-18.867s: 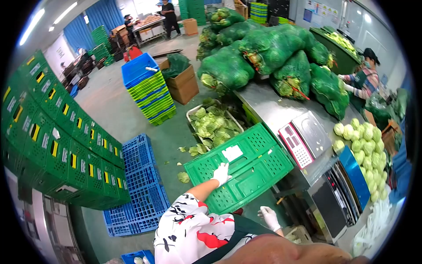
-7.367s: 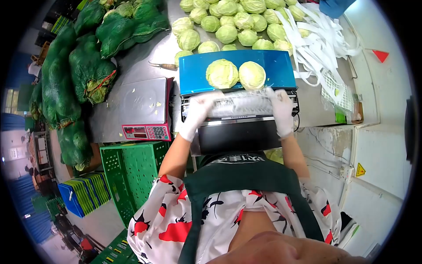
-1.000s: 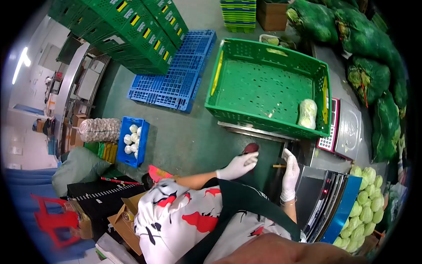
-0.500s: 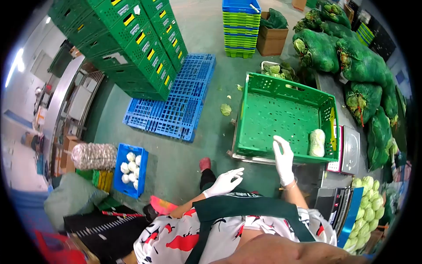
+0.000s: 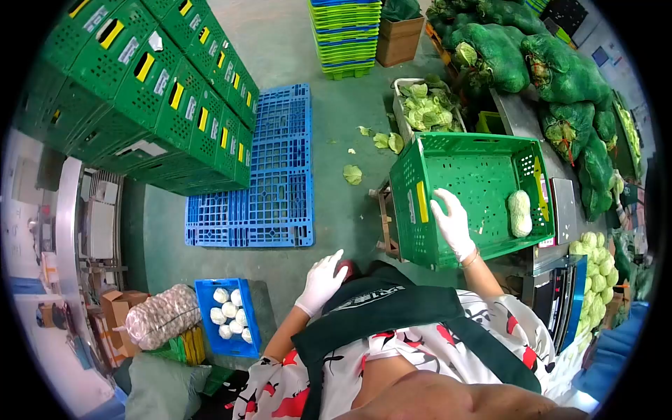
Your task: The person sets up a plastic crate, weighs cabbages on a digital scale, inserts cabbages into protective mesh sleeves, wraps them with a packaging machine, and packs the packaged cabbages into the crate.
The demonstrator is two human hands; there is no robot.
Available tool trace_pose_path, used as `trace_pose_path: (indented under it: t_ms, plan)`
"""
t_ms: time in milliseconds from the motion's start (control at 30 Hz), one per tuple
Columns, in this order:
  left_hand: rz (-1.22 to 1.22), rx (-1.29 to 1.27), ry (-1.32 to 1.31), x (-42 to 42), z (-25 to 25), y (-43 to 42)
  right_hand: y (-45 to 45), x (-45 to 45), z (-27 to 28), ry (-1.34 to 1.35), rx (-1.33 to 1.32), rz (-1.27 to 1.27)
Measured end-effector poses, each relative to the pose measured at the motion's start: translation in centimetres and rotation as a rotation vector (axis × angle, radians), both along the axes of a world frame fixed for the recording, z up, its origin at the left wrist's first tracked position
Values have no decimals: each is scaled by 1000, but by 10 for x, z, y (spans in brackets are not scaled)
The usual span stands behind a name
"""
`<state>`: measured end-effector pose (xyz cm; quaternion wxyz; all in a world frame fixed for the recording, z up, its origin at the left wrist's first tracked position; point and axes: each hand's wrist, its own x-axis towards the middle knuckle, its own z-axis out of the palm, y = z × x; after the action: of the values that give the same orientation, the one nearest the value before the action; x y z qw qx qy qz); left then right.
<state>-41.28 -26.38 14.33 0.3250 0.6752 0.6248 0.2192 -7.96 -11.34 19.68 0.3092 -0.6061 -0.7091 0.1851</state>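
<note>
This is a produce packing room, an industrial workspace. Green plastic crates (image 5: 168, 112) rise in a tall block on 1 blue pallet (image 5: 283, 133), over a green floor (image 5: 339, 220). Bulging net sacks (image 5: 504, 59) of cabbage and a flat scale (image 5: 563, 210) sit on a metal tabletop (image 5: 521, 115), where loose cabbages (image 5: 595, 266) are heaped. Leaves (image 5: 430, 105) fill a pale tub (image 5: 400, 112), and 1 cabbage pack (image 5: 519, 213) lies in an open green crate (image 5: 483, 185). The worker wears a dark apron (image 5: 381, 315).
</note>
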Motion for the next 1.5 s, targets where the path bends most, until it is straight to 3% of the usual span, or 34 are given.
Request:
trace_pose_path:
  t_ms: [167,300,467,567,700,833,1000,1100,1133,1233,1267,1333,1367,1400,1467,1500]
  plan:
    - [-118,-30,-42,12,20,94,52,0,-3,134,-28,-151]
    - [-204,26,-47,-5,6,172,115,-5,-5,144,21,-185]
    - [-253,64,257,-49,5,275,224,-3,-9,269,17,-244]
    - [-193,75,125,-61,19,331,293,-12,-2,273,23,-221]
    - [-233,95,229,-59,28,392,362,-23,19,174,91,-112]
    - [-348,-5,140,-48,21,442,406,-21,23,192,119,-99]
    - [-445,-14,225,-48,18,522,436,-21,13,284,-24,-208]
    - [-490,-14,32,-50,10,576,461,-26,3,240,-48,-273]
    - [-458,-119,-88,-47,18,598,470,-29,-2,228,-29,-289]
    - [-537,266,-157,-51,2,702,497,-57,0,297,-66,-309]
    - [-467,245,-213,-49,-7,747,504,-69,-2,289,-78,-313]
    - [-291,133,-329,-44,-29,857,526,-90,-7,284,-100,-323]
    - [-230,-176,-664,-43,-68,925,533,-99,-16,290,-121,-331]
    - [-39,-386,-739,-30,-56,977,541,-109,-22,269,-140,-336]
    - [-70,-369,-604,1,-46,1059,552,-125,-27,258,-183,-351]
    - [-36,-468,-739,17,-54,1105,556,-131,-24,266,-209,-365]
